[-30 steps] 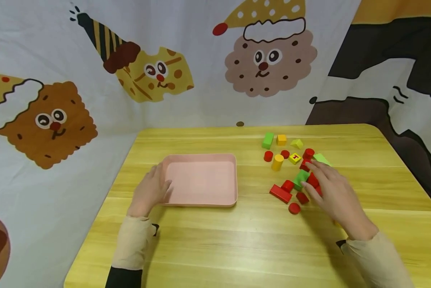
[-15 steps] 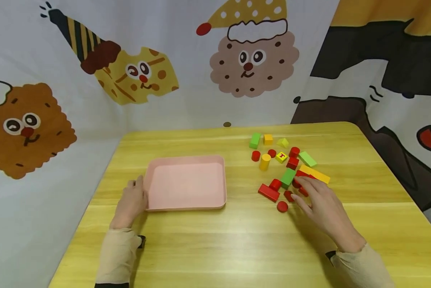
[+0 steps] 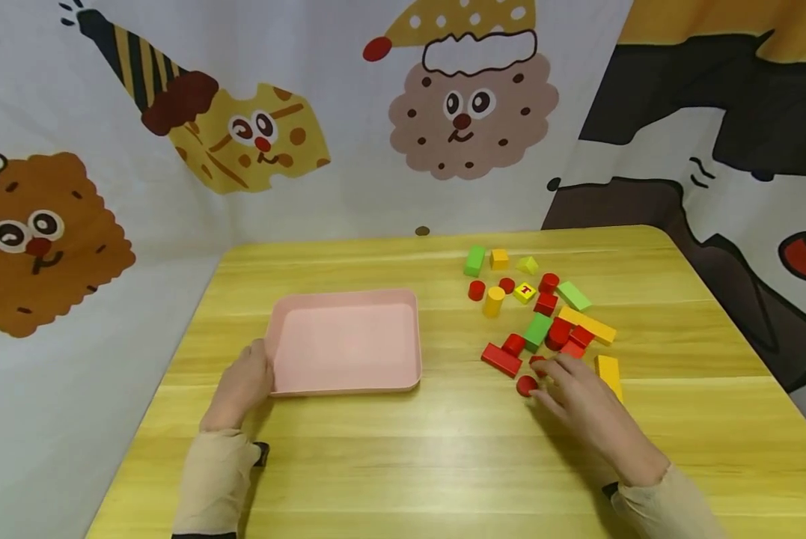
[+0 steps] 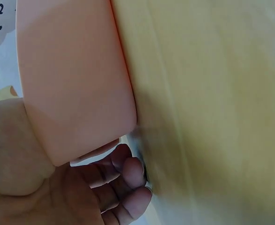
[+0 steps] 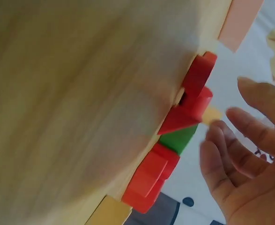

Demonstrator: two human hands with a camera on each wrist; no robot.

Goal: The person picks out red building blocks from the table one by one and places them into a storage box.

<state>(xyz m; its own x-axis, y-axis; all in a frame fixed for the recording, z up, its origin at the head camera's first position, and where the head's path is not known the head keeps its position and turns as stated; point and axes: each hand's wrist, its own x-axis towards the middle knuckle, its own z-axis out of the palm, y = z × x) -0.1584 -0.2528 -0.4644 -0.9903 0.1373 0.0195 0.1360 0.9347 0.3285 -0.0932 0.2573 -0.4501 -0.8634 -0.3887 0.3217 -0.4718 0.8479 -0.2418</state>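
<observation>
My left hand is at the left end of a pink tray. In the left wrist view its thumb passes behind the tray wall while curled fingers lie outside, so it grips the edge. My right hand hovers over the near side of a group of toy blocks, fingers relaxed and apart. Below its fingertips are a small dark-red block, partly hidden, and a red round block. In the right wrist view nothing sits between the fingers; a red triangular block is close by.
Near the right hand lie a red bar, a green block, a yellow bar and another yellow block. Farther back are a yellow cylinder and several small blocks. A printed cloth hangs behind the table.
My right hand has moved left and nearer over the blocks, uncovering the red and yellow ones behind it. My left hand keeps to the tray's left edge. The head view has shifted.
</observation>
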